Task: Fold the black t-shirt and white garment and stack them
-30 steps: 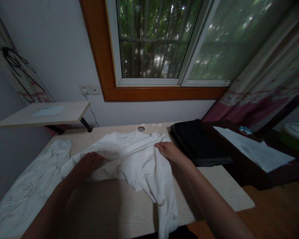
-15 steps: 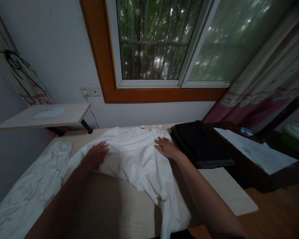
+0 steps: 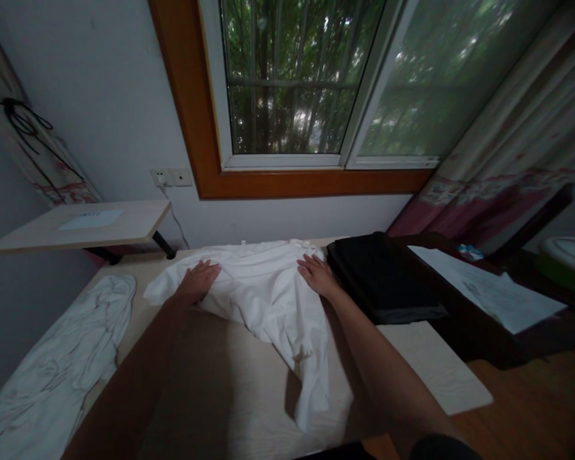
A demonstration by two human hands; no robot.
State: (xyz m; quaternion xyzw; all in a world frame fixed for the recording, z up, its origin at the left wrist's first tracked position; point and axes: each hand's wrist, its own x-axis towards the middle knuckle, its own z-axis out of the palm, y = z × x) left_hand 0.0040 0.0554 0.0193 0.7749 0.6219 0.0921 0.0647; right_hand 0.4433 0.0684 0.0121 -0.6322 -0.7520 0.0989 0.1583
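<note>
A white long-sleeved shirt [image 3: 263,294] lies wrinkled across the pale wooden table [image 3: 211,377], its far part against the wall side. One sleeve trails down toward the table's near edge. Flat on the shirt's left part rests my left hand [image 3: 200,281], fingers stretched out. My right hand [image 3: 317,275] lies with spread fingers on the upper right part of the shirt, beside a folded black cloth stack [image 3: 381,278]. Neither hand grips the fabric.
Another crumpled white cloth [image 3: 62,364] covers the table's left side. A small raised shelf [image 3: 144,220] with a paper stands at the back left. Right of the black stack, a sheet of white paper [image 3: 489,291] lies on a dark surface. A window [image 3: 301,96] is ahead.
My left hand has shifted slightly right. The shirt's left sleeve has drawn in from the left, the collar no longer shows, and the hanging sleeve has pulled back from the near edge.
</note>
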